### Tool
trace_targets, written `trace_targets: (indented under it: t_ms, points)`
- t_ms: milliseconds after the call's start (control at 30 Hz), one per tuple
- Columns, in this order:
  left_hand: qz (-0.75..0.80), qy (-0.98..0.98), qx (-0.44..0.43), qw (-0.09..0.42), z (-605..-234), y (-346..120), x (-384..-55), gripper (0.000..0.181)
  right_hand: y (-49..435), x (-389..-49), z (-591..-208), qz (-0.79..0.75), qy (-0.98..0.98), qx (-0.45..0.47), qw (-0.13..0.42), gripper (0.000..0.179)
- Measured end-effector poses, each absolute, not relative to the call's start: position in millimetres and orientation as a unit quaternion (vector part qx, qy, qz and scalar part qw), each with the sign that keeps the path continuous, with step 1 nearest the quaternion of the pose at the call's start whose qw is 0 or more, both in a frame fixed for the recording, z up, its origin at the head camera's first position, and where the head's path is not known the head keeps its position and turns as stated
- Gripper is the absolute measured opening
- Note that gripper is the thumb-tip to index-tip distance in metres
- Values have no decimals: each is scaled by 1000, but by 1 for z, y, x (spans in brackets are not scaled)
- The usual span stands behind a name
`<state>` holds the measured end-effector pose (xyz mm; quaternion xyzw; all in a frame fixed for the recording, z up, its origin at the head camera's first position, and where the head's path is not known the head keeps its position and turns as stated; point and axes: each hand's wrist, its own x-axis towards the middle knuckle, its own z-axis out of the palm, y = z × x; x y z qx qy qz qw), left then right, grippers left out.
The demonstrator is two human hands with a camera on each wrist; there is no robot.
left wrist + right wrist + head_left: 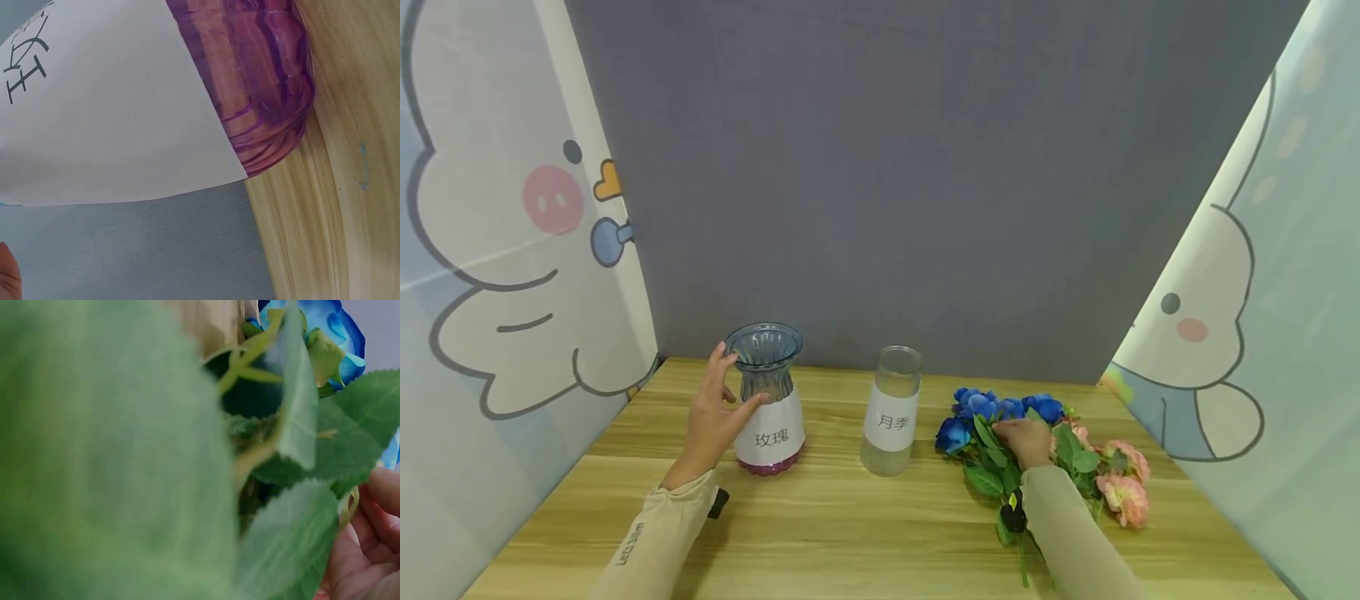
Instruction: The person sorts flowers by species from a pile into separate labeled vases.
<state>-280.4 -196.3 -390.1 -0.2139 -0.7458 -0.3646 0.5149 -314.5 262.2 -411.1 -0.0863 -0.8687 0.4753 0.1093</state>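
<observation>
My right grip [1028,440] pinches a slim green stem [346,514] among blue artificial flowers [979,406], best eased gently, my left grip [718,417] spread at the flared blue-purple glass vase [774,386].

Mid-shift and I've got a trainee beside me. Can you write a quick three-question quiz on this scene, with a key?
1. True or false: in the head view, the clear vase stands between the blue-and-purple vase and the blue flowers.
2. Multiple choice: where is the right hand?
A) at the clear vase's rim
B) among the leaves by the blue flowers
C) against the blue-and-purple vase
3. Fill in: in the head view, the flowers farthest right are ____.

Key: 1 true; 2 B; 3 pink, meaning the pink flowers.
</observation>
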Motion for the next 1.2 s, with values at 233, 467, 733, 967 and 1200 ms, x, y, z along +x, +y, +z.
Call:
trace_targets:
  t_ms: [233,467,733,967,1200]
  points:
    - [-356,-751,-211,514,-389,-196,-278,74,255,-315,-415,412,-902,-76,100,26]
    - [-359,-750,-210,515,-390,-196,-277,75,250,-314,-419,391,-910,-70,118,24]
    - [-360,-751,-210,512,-388,-195,-277,74,251,-319,-420,340,-929,-39,141,19]
    - [-363,-746,-213,516,-388,-195,-278,72,248,-320,-414,344,-931,-20,120,44]
    - [-360,-752,-209,511,-388,-195,-277,75,245,-319,-404,357,-930,-29,79,49]
